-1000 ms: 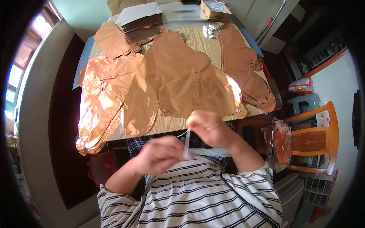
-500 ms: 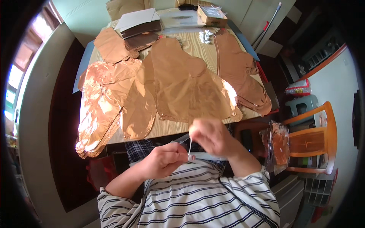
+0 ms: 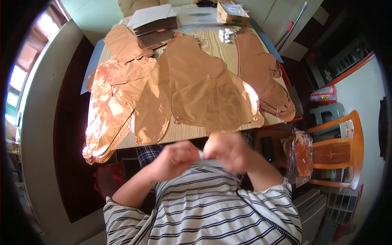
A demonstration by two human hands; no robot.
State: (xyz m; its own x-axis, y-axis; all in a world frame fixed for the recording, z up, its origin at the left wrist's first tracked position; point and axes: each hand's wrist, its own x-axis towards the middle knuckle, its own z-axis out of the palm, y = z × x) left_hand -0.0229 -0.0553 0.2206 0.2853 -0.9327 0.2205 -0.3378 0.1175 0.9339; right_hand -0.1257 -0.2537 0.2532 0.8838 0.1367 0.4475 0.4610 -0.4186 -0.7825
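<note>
In front of my striped top, just off the table's near edge, both hands are close together. My left hand [image 3: 178, 159] is closed, its fingers pinching a thin white strip [image 3: 201, 155]. Beside it my right hand [image 3: 228, 152], blurred by motion, is also closed on the strip. Only a short white piece shows between them. Beyond my hands lies a large flat copper-coloured foil balloon [image 3: 200, 87]. To its left are shinier, crinkled foil balloons [image 3: 116, 98], their lower ends hanging past the table edge. Another stack of flat foil balloons [image 3: 261, 77] lies to the right.
At the back of the wooden table [image 3: 208, 47] are a stack of white and brown sheets [image 3: 155, 20], a cardboard box [image 3: 233, 15] and a small white cluster [image 3: 225, 36]. On the right, a wooden chair [image 3: 353, 151] holds a plastic bag with copper foil pieces [image 3: 302, 155].
My two hands have come closer together, with my right hand lower; less of the white strip shows between them. The view has shifted slightly, so the table appears a little higher.
</note>
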